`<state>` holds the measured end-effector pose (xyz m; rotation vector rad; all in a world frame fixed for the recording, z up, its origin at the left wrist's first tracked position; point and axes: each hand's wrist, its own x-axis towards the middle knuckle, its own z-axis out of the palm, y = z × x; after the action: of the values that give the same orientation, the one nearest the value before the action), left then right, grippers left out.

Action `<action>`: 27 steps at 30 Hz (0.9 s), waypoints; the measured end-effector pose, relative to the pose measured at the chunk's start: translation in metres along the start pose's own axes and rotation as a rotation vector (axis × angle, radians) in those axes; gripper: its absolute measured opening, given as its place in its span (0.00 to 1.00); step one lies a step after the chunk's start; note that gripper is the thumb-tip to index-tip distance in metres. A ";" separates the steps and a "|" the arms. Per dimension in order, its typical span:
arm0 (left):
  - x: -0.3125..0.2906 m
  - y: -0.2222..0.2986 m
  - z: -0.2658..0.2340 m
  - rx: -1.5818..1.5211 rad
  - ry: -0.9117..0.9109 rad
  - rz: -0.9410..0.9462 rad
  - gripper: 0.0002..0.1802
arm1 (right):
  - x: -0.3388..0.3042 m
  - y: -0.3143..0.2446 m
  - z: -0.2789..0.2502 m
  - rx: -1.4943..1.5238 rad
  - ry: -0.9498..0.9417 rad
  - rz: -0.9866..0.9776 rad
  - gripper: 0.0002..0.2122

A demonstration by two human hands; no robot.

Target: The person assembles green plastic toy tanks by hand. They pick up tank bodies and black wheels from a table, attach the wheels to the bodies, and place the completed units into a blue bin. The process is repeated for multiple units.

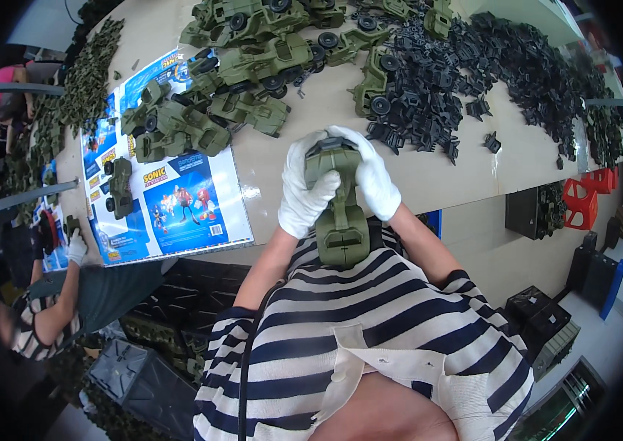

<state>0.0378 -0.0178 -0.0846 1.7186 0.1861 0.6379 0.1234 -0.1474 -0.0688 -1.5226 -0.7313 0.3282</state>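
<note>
Both my hands wear white gloves and are closed round an olive-green toy vehicle [344,239], held up close to my body at the table's front edge. My left hand [302,187] wraps its left side, the thumb lying across the top. On the opposite side, my right hand [376,182] presses against the body, its fingers curling round the far end. A dark grey part [337,142] shows at that far end between the hands; whether it is fixed on I cannot tell. The vehicle's underside is hidden.
Green toy vehicles [267,62] are heaped on the table [311,117] beyond my hands, some on a printed blue sheet [234,209]. Small black parts [425,88] lie piled to the right. At left, a co-worker's gloved hand [77,248] is near the table edge. Red stools [581,203] stand right.
</note>
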 end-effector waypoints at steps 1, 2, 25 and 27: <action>-0.002 0.001 0.000 0.038 0.005 0.003 0.37 | -0.005 -0.003 0.002 -0.043 -0.005 -0.027 0.17; -0.004 0.001 0.001 0.076 0.010 0.006 0.35 | -0.005 -0.002 0.003 -0.053 0.013 -0.024 0.15; 0.054 -0.128 -0.039 0.072 0.521 -0.851 0.70 | -0.014 0.123 -0.012 -0.639 0.232 -0.010 0.14; 0.028 -0.112 -0.040 0.192 0.350 -0.787 0.63 | -0.030 0.130 -0.037 -0.649 0.295 -0.002 0.13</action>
<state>0.0653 0.0573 -0.1762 1.5272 1.1355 0.3225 0.1557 -0.1873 -0.1970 -2.1230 -0.6305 -0.1590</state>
